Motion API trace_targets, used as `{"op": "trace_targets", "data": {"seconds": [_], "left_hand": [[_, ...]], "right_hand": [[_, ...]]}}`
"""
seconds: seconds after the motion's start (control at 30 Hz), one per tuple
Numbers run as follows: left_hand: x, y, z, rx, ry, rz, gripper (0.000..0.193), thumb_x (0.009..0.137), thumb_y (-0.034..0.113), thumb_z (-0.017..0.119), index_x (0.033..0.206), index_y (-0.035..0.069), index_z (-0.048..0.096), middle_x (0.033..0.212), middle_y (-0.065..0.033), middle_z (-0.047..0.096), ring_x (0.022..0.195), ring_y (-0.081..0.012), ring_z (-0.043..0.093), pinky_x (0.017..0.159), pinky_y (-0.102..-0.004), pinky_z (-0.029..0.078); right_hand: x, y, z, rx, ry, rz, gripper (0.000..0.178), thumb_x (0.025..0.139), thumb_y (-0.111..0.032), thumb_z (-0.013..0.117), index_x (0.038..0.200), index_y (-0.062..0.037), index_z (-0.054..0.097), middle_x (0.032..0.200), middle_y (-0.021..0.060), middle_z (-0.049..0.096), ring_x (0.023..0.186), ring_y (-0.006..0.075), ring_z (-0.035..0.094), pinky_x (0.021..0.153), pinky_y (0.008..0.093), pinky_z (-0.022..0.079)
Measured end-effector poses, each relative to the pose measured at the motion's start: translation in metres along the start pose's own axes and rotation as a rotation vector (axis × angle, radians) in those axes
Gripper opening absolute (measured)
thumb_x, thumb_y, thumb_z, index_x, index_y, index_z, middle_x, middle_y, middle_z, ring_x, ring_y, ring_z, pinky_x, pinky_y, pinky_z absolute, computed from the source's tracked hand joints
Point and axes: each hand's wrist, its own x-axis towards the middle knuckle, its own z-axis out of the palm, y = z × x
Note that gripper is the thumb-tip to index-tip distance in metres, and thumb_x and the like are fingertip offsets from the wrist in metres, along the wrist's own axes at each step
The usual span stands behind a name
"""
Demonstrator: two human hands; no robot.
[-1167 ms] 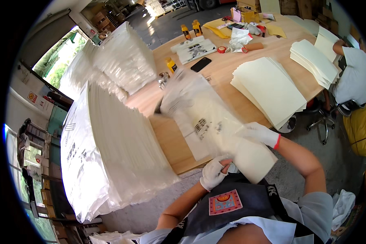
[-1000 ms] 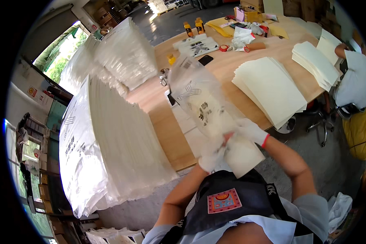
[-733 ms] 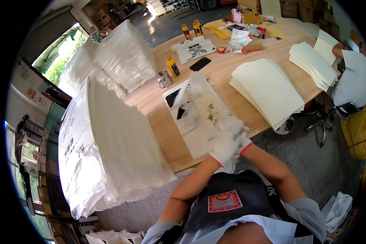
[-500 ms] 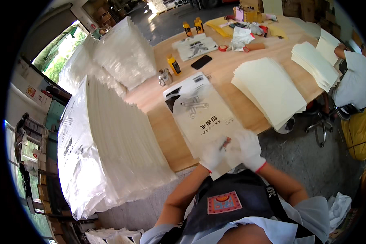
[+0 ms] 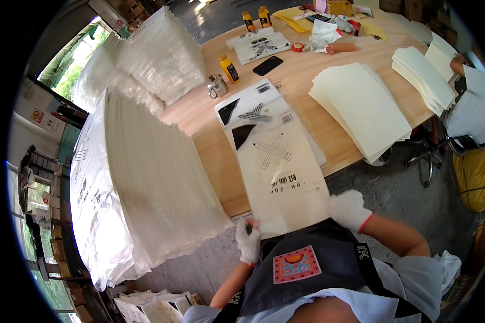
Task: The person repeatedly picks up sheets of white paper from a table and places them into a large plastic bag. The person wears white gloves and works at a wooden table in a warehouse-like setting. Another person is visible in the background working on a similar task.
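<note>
The packet, clear-wrapped pale paper with black print and a crossed-pencils drawing, lies flat at the near edge of the worktop. Its lower end extends past that edge, toward the apron. Its upper end overlaps other packets, whose printed ends project beyond it toward the far edge.

Left hand: gloved, with bare fingertips, positioned at the packet's near left corner. Whether the fingers are clamped on the corner cannot be told. Right hand: gloved and blurred, positioned at the packet's right edge, near its lower end. The fingers look loosely curled; whether they grip the packet cannot be told. The two hands are apart, with the packet's lower end between them.

A tall stack of wrapped paper stands at the worktop's near left corner. Beyond the packets, toward the far edge, are a metal mug, a bottle with a yellow cap and a black phone. Fanned sheets lie right of the packet, along the near edge.
</note>
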Motion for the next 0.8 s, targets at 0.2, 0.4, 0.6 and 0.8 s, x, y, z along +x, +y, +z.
{"op": "trace_targets", "data": {"seconds": [0.2, 0.4, 0.6, 0.8], "left_hand": [[-0.045, -0.028, -0.03, -0.058, -0.226, -0.076, 0.015, 0.076, 0.0, 0.065, 0.074, 0.006, 0.051, 0.066, 0.001, 0.048, 0.057, -0.0062, 0.043, 0.052, -0.0229, 0.038], [0.015, 0.003, -0.003, -0.079, -0.018, 0.061, 0.022, 0.078, 0.002, 0.066, 0.074, 0.006, 0.045, 0.066, 0.0017, 0.044, 0.058, -0.0065, 0.042, 0.054, -0.0226, 0.037], [0.042, -0.027, -0.022, 0.13, 0.097, 0.215, 0.017, 0.078, -0.002, 0.059, 0.076, 0.006, 0.044, 0.066, 0.0008, 0.044, 0.057, -0.008, 0.043, 0.055, -0.0216, 0.039], [-0.024, -0.079, -0.06, -0.107, 0.078, -0.313, 0.011, 0.077, -0.004, 0.054, 0.082, 0.003, 0.047, 0.07, -0.0065, 0.055, 0.06, -0.015, 0.058, 0.05, -0.0287, 0.052]], "right_hand": [[-0.038, -0.006, -0.009, 0.217, -0.441, -0.068, 0.038, 0.088, -0.037, 0.04, 0.085, -0.0132, 0.069, 0.079, 0.0063, 0.069, 0.08, 0.0301, 0.067, 0.067, 0.0436, 0.05], [0.035, 0.053, 0.033, 1.124, -0.081, 0.298, 0.042, 0.088, -0.043, 0.052, 0.084, -0.0041, 0.069, 0.072, 0.0049, 0.066, 0.059, 0.0118, 0.06, 0.055, 0.0262, 0.047], [0.094, -0.003, 0.135, 1.976, 0.036, 0.316, 0.043, 0.091, -0.034, 0.055, 0.112, 0.0023, 0.06, 0.1, 0.0089, 0.065, 0.088, 0.0128, 0.059, 0.077, 0.0263, 0.047], [0.131, -0.031, 0.118, 1.999, 0.295, 0.328, 0.04, 0.093, -0.027, 0.052, 0.12, 0.002, 0.056, 0.109, 0.008, 0.063, 0.097, 0.0126, 0.057, 0.085, 0.0264, 0.044]]}}
